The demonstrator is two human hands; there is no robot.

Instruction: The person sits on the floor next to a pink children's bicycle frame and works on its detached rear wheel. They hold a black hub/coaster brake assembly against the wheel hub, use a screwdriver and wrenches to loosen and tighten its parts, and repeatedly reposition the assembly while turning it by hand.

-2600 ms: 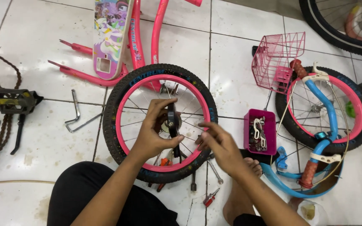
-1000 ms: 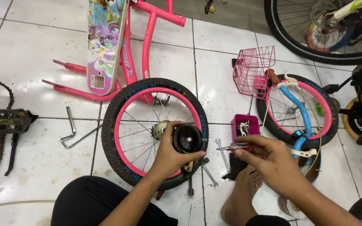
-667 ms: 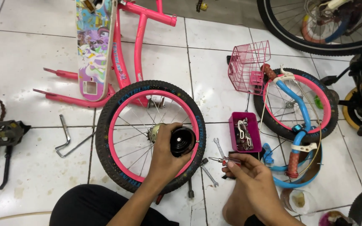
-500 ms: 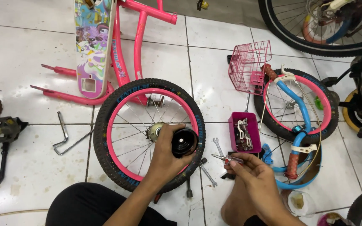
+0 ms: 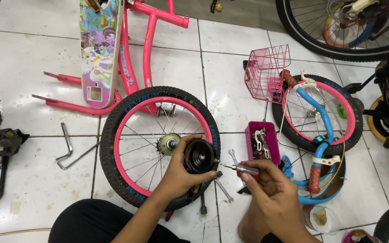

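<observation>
Scene: A person sits on a white tiled floor amid a pink children's bike taken apart, seen from above.
Left hand: The left hand is closed around a round black hub part, holding it up over the rim of the small wheel.
Right hand: The right hand grips a small screwdriver with a clear and red handle, its tip pointing at the black part and stopping just short of it.
Where the part lies: Between the two hands, just beside the wheel's bare metal hub, which shows among the spokes.
Progress: By the look of it, well short of done. The pink frame lies apart from the wheel, and the black part is off the hub.
Around them: A pink parts tray sits near the right hand; spanners lie below the wheel; a second wheel carries blue handlebars beside a pink basket.
</observation>
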